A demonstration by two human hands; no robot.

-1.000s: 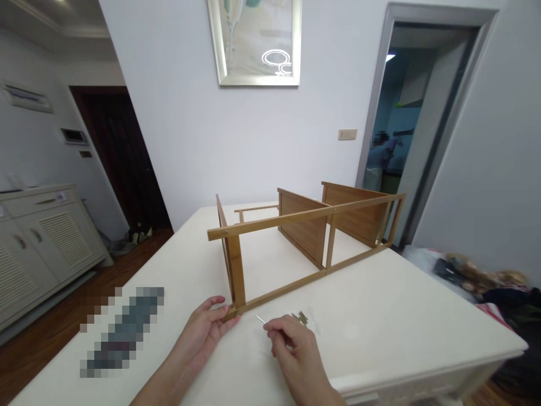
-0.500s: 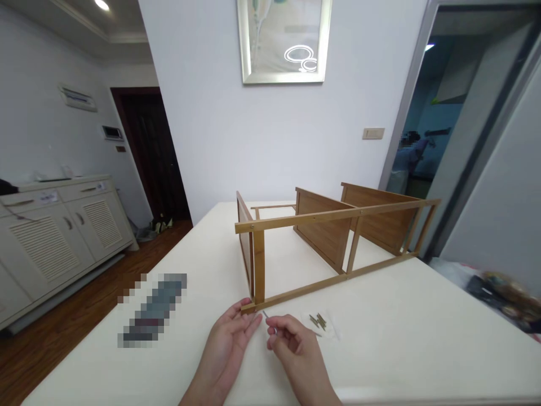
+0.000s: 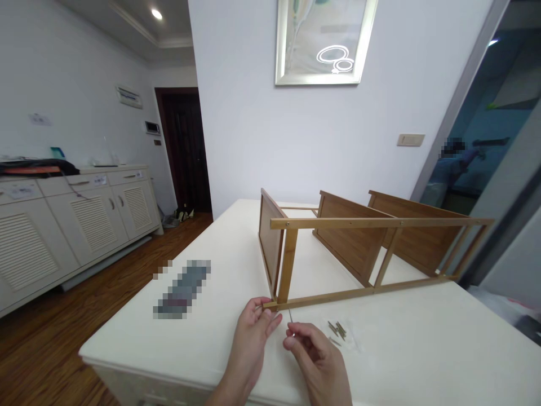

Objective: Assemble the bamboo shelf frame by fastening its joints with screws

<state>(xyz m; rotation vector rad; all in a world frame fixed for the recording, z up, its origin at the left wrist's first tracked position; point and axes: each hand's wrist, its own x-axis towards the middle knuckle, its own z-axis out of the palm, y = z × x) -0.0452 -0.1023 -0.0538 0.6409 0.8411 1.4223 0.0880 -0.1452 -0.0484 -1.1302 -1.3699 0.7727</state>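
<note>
A light-brown wooden shelf rack (image 3: 329,296) lies on its side on the white table (image 3: 406,349). My left hand (image 3: 252,332) has its thumb and fingers closed around the near left end of the rack's lower rail. Just to the right, my right hand (image 3: 323,361) pinches a thin metal hex key (image 3: 291,316), its tip pointing up toward that rail near the corner. Whether the tip touches the wood I cannot tell. Several brass-coloured screws (image 3: 340,330) lie on a clear plastic bag (image 3: 357,340) to the right of my right hand.
A pixelated dark flat object (image 3: 181,290) lies on the table at left. Beyond the floor stands a white louvred cabinet (image 3: 91,208). A wall with a framed picture (image 3: 319,79) rises behind the table. Another person (image 3: 448,169) is in the doorway at right.
My view has turned left, so everything sits farther right in the picture. The hex key has swung more upright in my right hand. My left hand keeps to the rail end.
</note>
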